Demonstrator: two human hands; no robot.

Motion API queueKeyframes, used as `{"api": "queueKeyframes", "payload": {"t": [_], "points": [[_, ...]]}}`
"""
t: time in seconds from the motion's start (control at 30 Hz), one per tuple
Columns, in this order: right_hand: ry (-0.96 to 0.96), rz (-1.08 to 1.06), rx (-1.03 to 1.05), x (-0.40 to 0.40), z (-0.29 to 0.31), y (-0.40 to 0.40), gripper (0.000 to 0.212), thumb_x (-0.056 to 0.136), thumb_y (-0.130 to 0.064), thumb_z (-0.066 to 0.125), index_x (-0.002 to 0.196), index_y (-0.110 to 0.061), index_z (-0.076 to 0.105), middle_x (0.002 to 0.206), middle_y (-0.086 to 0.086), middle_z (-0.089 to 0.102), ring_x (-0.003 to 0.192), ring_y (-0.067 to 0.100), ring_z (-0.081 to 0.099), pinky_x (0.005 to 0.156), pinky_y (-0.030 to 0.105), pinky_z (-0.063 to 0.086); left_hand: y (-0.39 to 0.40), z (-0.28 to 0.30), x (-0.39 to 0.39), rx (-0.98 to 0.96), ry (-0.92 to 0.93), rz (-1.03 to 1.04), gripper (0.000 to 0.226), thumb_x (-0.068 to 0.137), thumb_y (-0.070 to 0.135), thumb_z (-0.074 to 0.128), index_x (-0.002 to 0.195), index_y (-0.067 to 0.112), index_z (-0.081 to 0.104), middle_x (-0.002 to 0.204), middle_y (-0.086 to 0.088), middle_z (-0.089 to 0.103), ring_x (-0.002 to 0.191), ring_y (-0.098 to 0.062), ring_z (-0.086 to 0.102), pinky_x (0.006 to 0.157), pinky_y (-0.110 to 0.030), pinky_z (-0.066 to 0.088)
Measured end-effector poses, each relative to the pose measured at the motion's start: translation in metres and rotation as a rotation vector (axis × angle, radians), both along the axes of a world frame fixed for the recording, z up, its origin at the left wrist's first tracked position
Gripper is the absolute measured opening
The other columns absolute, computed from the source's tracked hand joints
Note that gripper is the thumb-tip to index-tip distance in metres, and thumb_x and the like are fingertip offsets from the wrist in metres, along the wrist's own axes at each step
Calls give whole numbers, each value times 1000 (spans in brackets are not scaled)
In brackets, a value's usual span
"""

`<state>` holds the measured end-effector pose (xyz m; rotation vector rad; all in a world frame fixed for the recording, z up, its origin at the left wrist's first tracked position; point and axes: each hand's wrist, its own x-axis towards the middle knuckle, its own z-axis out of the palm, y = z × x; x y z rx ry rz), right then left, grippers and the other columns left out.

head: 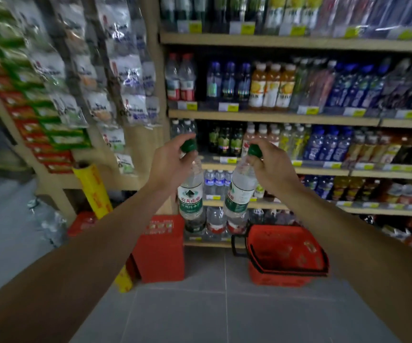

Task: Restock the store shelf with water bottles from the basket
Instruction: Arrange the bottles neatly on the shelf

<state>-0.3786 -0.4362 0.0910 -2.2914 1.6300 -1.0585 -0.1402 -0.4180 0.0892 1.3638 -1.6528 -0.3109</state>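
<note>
My left hand [167,167] grips a clear water bottle [190,196] by its green cap, and the bottle hangs upright below it. My right hand [272,164] holds a second green-capped water bottle [238,194] the same way, tilted a little. Both bottles hang in front of the wooden drinks shelf [274,117], level with its lower rows. The red shopping basket [286,253] stands on the floor below my right hand, and I see no bottles inside it.
A red box [160,248] stands on the floor left of the basket, with a yellow roll [96,191] leaning beside it. Snack packets hang on a rack [81,78] to the left. Grey tiled floor [224,313] lies in front.
</note>
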Motion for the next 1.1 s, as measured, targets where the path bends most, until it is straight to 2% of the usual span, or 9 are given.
{"api": "queueKeyframes", "payload": {"t": [0.07, 0.2, 0.3, 0.43, 0.53, 0.67, 0.83, 0.93, 1.1], "points": [[12, 19, -43, 8, 24, -24, 37, 99, -23, 54, 135, -15, 49, 117, 10, 63, 89, 13, 55, 72, 23, 37, -22, 26, 4, -43, -3, 12, 39, 94, 20, 64, 132, 23, 58, 118, 2, 65, 100, -14, 61, 88, -32, 54], [-8, 64, -96, 15, 66, -74, 36, 99, -23, 54, 134, -17, 49, 119, 8, 62, 93, 20, 57, 74, 29, 40, -64, 73, 10, -98, -24, 38, 39, 94, 19, 63, 133, 22, 58, 116, 7, 62, 97, -7, 58, 81, -11, 45], [-11, 85, -180, 16, 96, -115, 36, 98, -20, 54, 134, -16, 49, 118, 9, 62, 96, 20, 57, 77, 27, 41, -98, 101, 11, -150, 41, 51, 38, 94, 16, 63, 131, 21, 60, 117, 3, 65, 95, -10, 64, 82, -20, 53], [-18, 127, -259, 14, 134, -170, 35, 98, -19, 53, 134, -16, 49, 116, 9, 61, 92, 18, 54, 73, 26, 36, -146, 136, 7, -205, 67, 106, 39, 94, 13, 62, 133, 21, 59, 106, 6, 63, 64, 5, 60, 53, -6, 46], [-38, 188, -300, 16, 162, -206, 35, 98, -16, 53, 133, -15, 50, 119, 10, 61, 101, 23, 58, 79, 31, 44, -179, 159, 6, -254, 65, 126, 40, 95, 13, 61, 134, 20, 58, 99, 1, 66, 46, 5, 56, 42, -9, 41], [-32, 207, -422, 20, 196, -252, 35, 99, -16, 52, 133, -11, 49, 112, 7, 62, 97, 21, 56, 75, 25, 38, -221, 192, 10, -327, 48, 182, 40, 94, 15, 62, 133, 19, 59, 97, 4, 66, 60, -3, 59, 49, -10, 46], [-74, 203, -554, 34, 240, -307, 34, 98, -16, 54, 131, -11, 51, 118, 12, 61, 100, 19, 54, 78, 24, 37, -274, 227, 23, -368, 61, 223, 37, 94, 15, 62, 130, 22, 61, 82, 7, 68, 50, 2, 59, 44, -14, 46], [-112, 174, -647, 48, 264, -336, 34, 97, -15, 55, 130, -10, 52, 120, 12, 61, 97, 13, 51, 75, 17, 32, -306, 247, 35, -411, 59, 244, 35, 92, 18, 62, 126, 25, 65, 90, 5, 69, 62, 5, 60, 53, -4, 44], [-176, 166, -747, 77, 294, -377, 34, 96, -14, 54, 130, -9, 52, 124, 12, 58, 105, 19, 54, 80, 19, 33, -349, 271, 58, -440, 90, 204, 35, 93, 17, 63, 127, 25, 64, 86, 0, 71, 41, 4, 51, 41, -8, 36]]}}
